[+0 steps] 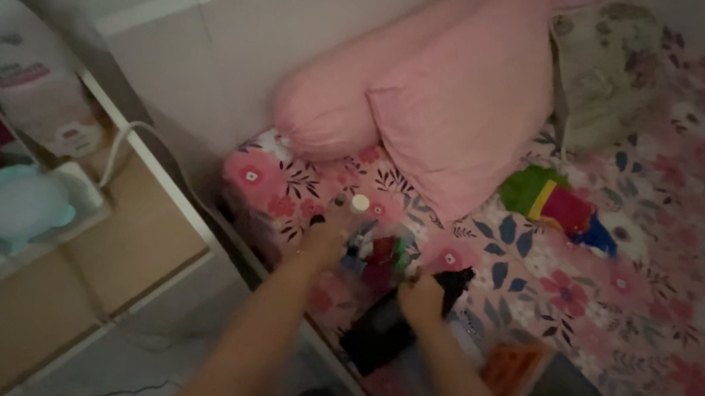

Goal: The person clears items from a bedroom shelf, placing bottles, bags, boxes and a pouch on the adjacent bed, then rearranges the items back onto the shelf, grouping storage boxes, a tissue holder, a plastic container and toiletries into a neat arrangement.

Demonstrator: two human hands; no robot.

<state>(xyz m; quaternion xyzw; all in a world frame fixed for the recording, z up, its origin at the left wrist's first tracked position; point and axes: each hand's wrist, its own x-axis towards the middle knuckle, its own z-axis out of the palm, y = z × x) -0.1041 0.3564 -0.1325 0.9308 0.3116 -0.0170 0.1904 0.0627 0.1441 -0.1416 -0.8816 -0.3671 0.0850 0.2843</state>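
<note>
Two bare arms reach down onto the corner of a flower-printed bed sheet [631, 289], near the bed's edge. The left hand [324, 244] and right hand [421, 298] flank a small cluster of colourful toys [379, 254], blue, red and green, lying between them and against the fingertips. The picture is too dim and blurred to tell whether the fingers pinch anything. A black cloth [386, 325] lies just under the right hand. Pink pillows [457, 94] sit further back.
</note>
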